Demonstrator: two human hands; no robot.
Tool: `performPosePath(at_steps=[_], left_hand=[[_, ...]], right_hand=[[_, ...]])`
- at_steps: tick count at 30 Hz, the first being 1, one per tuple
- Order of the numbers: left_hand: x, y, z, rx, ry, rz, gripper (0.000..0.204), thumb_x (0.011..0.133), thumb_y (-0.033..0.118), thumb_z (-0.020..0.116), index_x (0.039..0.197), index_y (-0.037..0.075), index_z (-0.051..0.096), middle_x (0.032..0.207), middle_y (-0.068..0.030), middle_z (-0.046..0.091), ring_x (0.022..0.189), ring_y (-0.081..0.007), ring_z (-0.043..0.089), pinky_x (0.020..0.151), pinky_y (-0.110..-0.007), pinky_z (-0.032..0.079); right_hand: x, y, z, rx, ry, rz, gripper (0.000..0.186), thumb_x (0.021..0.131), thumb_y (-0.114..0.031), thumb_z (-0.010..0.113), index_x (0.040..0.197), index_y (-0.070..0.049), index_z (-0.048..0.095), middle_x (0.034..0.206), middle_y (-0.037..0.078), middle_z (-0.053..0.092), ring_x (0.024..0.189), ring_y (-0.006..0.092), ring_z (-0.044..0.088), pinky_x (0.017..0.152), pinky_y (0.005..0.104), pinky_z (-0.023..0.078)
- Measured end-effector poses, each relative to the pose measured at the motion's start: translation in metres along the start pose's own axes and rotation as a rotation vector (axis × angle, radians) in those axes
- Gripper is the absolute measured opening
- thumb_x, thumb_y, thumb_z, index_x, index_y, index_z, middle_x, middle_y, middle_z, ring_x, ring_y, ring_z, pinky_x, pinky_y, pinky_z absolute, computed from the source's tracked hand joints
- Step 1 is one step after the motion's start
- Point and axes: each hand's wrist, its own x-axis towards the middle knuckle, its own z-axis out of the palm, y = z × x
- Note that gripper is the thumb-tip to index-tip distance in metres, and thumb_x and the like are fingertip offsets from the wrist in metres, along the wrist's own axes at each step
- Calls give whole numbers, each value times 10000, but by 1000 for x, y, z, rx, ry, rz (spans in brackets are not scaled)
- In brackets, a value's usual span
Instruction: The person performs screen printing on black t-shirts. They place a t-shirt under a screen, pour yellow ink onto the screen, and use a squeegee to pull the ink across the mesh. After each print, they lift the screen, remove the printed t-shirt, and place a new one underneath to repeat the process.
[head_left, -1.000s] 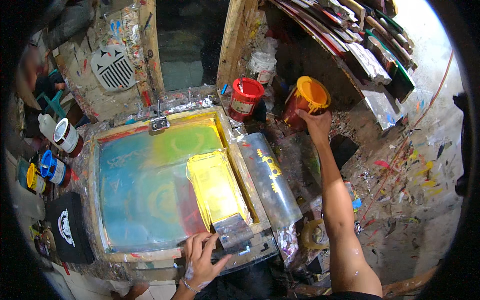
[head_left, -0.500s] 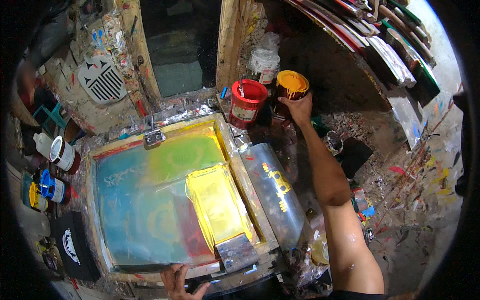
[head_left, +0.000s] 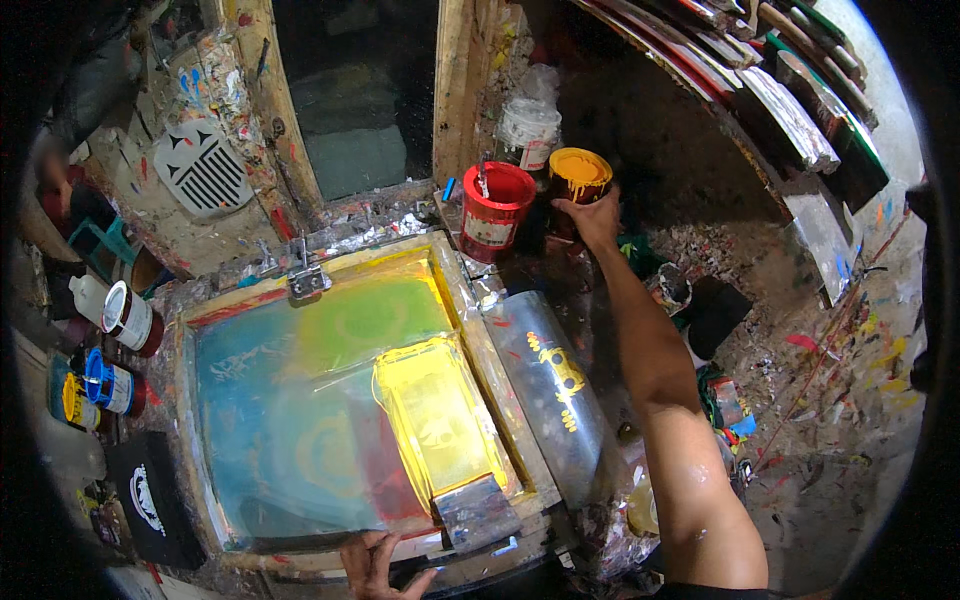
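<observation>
My right hand (head_left: 592, 218) reaches to the far right and is wrapped round the near side of a dark tub of yellow ink (head_left: 580, 172), with drips down its rim. That tub stands upright beside a red ink bucket (head_left: 493, 212) with a stick in it. My left hand (head_left: 380, 566) is at the near edge of a wooden-framed printing screen (head_left: 300, 450), fingers bent and thumb apart, holding nothing visible. Yellow ink (head_left: 435, 400) covers a rectangle on the mesh's right side. A squeegee (head_left: 478, 512) lies across the frame's near right corner.
A dark cylinder (head_left: 550, 375) with a yellow print lies right of the screen. Ink tubs, one white-rimmed (head_left: 130, 312) and one blue-rimmed (head_left: 108, 380), stand at the left, near a black printed piece (head_left: 150, 500). A white bucket (head_left: 528, 130) is behind the yellow tub. Squeegees (head_left: 780, 110) are stacked far right.
The view has shifted slightly. My right hand stays on the yellow ink tub, which sits a little lower and further left in the picture. My left hand has slid slightly right along the frame edge.
</observation>
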Motion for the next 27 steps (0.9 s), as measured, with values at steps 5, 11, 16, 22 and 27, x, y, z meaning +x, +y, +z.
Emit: performPosePath(at_steps=[5,11,16,22,27], left_hand=[[12,7,-4,-34,-83,-19,747,753,297,888,1382,60,563,1338,-189,576,1225,-414,532,1095,-546,367],[17,10,-4,31,-165,-42,652,716,203,871,1294,53,609,1224,-148,567,1182,-362,499,1011,-487,369],[14,3,-2,50,-99,18,651,720,187,865,1297,40,602,1220,-153,562,1152,-366,514,990,-479,385],[6,-10,1,134,-25,7,611,715,170,859,1247,6,607,1180,-157,562,1111,-362,521,960,-460,399],[3,-15,5,122,20,38,541,715,171,852,1185,14,634,1105,-140,581,1056,-348,540,910,-449,410]], right_hand=[[5,11,2,6,-5,31,1125,545,-414,1015,1367,82,430,1299,235,625,1206,345,622,1047,424,492],[-6,-4,-19,-369,-42,128,1050,608,-482,964,1287,160,484,1183,283,688,1120,365,683,975,424,534],[-128,-102,-104,210,-416,17,562,864,-91,769,1364,32,542,1300,187,639,1168,262,659,1026,359,503],[-312,-186,-184,-149,-1194,-669,764,760,-368,871,1366,-44,540,1278,189,589,1184,388,589,979,462,507],[-349,-178,-169,-495,-1281,-851,619,815,-309,803,1330,-78,549,1258,149,576,1174,352,587,931,448,532]])
